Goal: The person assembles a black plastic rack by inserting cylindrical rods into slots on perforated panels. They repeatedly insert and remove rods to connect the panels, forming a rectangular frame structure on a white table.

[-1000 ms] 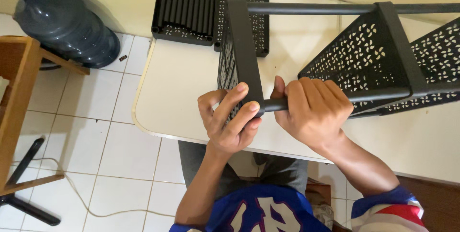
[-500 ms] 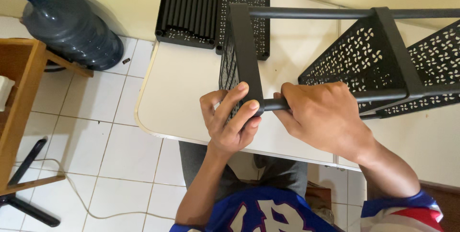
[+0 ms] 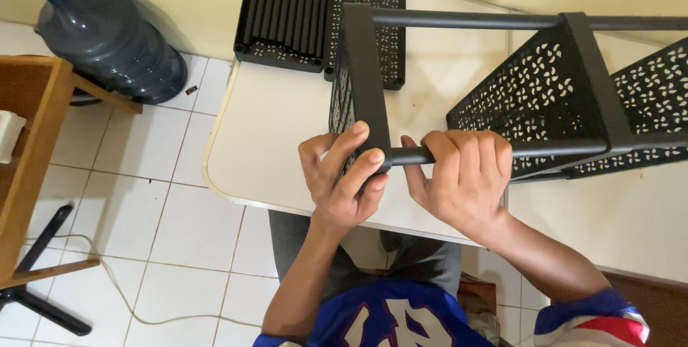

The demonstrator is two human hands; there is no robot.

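The right hand (image 3: 459, 175) has its grip closed around a black tube (image 3: 412, 155), just beside the joint where the tube meets a perforated end shelf (image 3: 358, 82). The left hand (image 3: 340, 175) clamps that shelf's corner, seemingly to brace it. The rack lies on its side on the cream bench (image 3: 272, 125), with spare tubes in a tray (image 3: 283, 13) beyond.

Bare forearms, a bright sports jersey and grey trousers.

The left hand (image 3: 342, 178) and right hand (image 3: 459, 175) are ungloved, without rings or a watch. The short-sleeved jersey (image 3: 394, 318) is blue with large white lettering across the chest; the right sleeve (image 3: 598, 322) adds red and white panels. Grey trousers (image 3: 401, 254) cover the legs below.
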